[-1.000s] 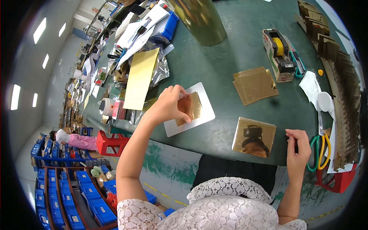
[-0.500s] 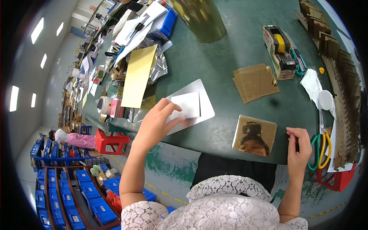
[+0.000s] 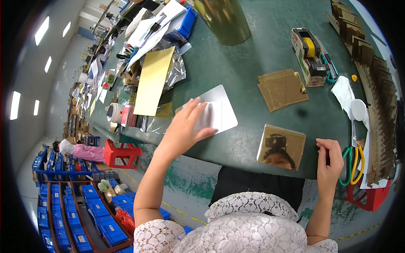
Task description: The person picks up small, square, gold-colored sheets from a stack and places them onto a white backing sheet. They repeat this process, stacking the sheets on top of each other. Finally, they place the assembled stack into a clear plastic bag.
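Note:
My left hand (image 3: pixel 183 130) lies with its fingers stretched out over a thin white square sheet (image 3: pixel 214 117). That sheet rests on a larger pale plate with rounded corners (image 3: pixel 229 116), flat on the green table. My fingers cover the left side of the sheet, and the thumb points right along its lower part. At the table's front edge on the right rests my right hand (image 3: pixel 331 158), its fingers loosely curled with nothing visible in them. Just left of it sits a stack of mirror-like gold-brown square plates (image 3: pixel 282 147).
Thin bronze square sheets (image 3: pixel 283 90) lie farther back, near a tape dispenser (image 3: pixel 310 57). Scissors (image 3: pixel 353 164) with green and yellow handles lie at the right. A yellow sheet (image 3: pixel 154 82) covers clutter on the left. A shiny olive cylinder (image 3: pixel 223 23) stands at the back.
My left hand has gone from curled fingers at the white sheet's left edge to outstretched fingers over it. The sheet has turned or shifted slightly on the pale plate. My right hand stays put.

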### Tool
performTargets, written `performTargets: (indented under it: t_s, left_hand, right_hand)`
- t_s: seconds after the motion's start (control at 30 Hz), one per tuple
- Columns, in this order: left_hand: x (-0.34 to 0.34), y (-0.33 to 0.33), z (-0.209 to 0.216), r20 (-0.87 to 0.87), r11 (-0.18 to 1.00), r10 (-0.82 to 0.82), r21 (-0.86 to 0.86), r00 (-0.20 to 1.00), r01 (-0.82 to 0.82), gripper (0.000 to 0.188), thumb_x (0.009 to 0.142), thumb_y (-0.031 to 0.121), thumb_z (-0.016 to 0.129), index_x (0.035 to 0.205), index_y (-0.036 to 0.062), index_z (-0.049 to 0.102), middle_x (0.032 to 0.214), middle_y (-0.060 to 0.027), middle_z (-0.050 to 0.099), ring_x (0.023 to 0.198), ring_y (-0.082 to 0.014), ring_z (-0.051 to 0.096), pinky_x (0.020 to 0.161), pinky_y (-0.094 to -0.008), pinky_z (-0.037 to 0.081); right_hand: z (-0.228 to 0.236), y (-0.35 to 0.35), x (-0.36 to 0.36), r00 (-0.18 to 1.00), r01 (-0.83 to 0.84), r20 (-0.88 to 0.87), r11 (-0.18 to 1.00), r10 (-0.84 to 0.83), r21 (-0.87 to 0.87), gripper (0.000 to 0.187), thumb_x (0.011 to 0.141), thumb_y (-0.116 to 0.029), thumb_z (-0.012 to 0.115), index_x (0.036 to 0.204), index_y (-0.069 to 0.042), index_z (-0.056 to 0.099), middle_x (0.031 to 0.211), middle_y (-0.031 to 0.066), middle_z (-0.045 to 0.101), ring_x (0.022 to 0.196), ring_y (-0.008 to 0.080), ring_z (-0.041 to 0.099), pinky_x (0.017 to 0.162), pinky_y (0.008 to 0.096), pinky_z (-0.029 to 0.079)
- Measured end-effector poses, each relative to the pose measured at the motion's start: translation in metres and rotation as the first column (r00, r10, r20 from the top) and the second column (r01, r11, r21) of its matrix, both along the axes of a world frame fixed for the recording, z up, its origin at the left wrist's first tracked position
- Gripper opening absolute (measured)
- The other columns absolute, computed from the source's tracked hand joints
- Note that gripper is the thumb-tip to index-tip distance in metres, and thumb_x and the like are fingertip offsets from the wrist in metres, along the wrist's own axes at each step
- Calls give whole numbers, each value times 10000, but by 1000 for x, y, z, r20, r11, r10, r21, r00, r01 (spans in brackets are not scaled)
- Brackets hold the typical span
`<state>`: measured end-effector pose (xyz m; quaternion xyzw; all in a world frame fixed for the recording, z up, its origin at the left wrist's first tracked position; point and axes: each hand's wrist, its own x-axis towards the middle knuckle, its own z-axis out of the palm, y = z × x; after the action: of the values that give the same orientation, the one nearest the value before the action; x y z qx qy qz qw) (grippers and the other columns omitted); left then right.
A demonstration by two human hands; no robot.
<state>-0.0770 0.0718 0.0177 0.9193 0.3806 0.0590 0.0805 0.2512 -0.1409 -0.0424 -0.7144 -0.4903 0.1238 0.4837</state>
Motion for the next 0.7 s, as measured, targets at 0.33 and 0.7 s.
performTargets:
  t_s: [0.33, 0.7]
  left_hand:
    - [-1, -20, 11, -268, 992, -120, -2, 956, 124, 756, 819, 223, 802, 1466, 31, 463, 1446, -223, 545, 1218, -389, 615, 1015, -436, 523]
    - [2, 2, 36, -204, 972, -38, -236, 978, -11, 401, 905, 60, 637, 1290, 7, 538, 1105, -225, 696, 1008, -417, 680, 878, -432, 543]
  right_hand:
    - [0, 0, 0, 1000, 8, 0, 1000, -8, 9, 191, 902, 131, 571, 1029, 25, 668, 928, 121, 639, 854, 226, 642, 751, 316, 509]
    - [0, 0, 1, 999, -2, -33, 999, 3, 53, 213, 879, 133, 597, 1026, 4, 681, 894, 108, 638, 771, 219, 601, 667, 328, 471]
